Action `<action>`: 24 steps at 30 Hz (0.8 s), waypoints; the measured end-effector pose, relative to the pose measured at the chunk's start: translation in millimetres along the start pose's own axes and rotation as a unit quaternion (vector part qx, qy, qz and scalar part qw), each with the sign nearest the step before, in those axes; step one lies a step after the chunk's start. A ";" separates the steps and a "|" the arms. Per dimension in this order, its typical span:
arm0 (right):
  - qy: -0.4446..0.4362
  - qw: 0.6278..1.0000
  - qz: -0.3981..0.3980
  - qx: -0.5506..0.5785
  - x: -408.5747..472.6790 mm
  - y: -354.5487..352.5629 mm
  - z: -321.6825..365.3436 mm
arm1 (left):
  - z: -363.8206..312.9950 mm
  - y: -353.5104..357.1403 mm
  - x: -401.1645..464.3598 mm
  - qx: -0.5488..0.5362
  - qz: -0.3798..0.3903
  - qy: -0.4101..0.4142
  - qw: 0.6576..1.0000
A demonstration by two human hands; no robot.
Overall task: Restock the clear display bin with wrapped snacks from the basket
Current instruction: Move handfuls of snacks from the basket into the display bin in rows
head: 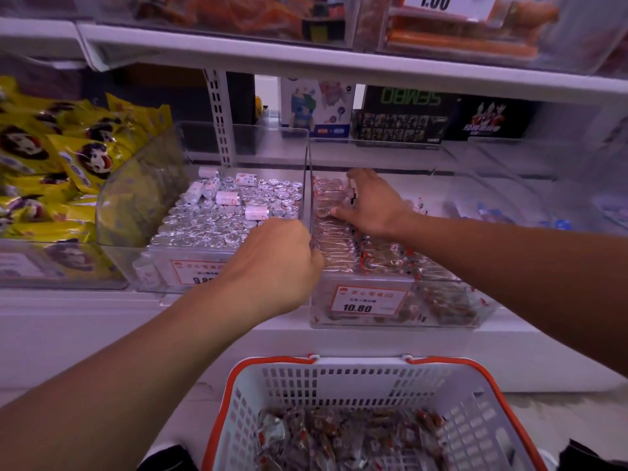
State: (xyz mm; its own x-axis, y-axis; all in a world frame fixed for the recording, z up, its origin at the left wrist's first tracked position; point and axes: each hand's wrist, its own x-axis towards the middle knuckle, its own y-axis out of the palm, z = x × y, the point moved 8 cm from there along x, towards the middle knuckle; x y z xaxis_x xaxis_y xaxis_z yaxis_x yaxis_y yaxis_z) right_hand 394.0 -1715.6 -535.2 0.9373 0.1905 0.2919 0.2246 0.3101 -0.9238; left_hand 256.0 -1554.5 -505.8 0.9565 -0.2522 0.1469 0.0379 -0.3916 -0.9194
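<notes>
Fingers of right hand [372,207] spread flat on wrapped snacks [343,243]; left hand [275,263] fisted at clear display bin [390,317] wall.

Clear bin [401,321] open on top; room above the snack rows [353,246] under the upper shelf [306,62]. My right hand [370,205] fills the back left of that opening. Tall clear divider wall [308,185] shuts off the left side; my left hand [278,263] is curled against its front edge. Beyond it, a bin of foil sweets [224,215] heaped near the rim. Basket [339,379] stands below the shelf front, top open, handles [441,361] folded down along the rim.
</notes>
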 end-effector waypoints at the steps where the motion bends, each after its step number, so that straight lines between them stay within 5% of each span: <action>1: -0.031 0.999 0.023 -0.018 -0.2 5.2 5.9 | -0.2 0.0 -0.7 -0.005 0.001 -0.001 1.000; 6: -0.043 0.985 0.168 -0.017 2.9 32.5 19.7 | 1.2 -1.1 -1.4 -0.019 -0.003 -0.011 1.000; 15: 0.004 0.998 0.058 -0.002 8.0 20.1 34.6 | 3.6 -0.9 0.2 -0.018 -0.013 -0.014 1.000; 24: 0.005 0.995 0.101 -0.008 -10.3 -14.8 42.4 | 3.8 -24.7 -0.5 0.000 -0.087 0.012 0.996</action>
State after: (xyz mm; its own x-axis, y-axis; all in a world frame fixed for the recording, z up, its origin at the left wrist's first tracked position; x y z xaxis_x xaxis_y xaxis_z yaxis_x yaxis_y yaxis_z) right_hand 369.8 -1682.6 -514.1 0.9663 0.2385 0.0969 0.0349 0.2516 -0.9672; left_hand 255.7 -1541.3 -484.5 0.9283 -0.2010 0.3129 0.2032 -0.4305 -0.8794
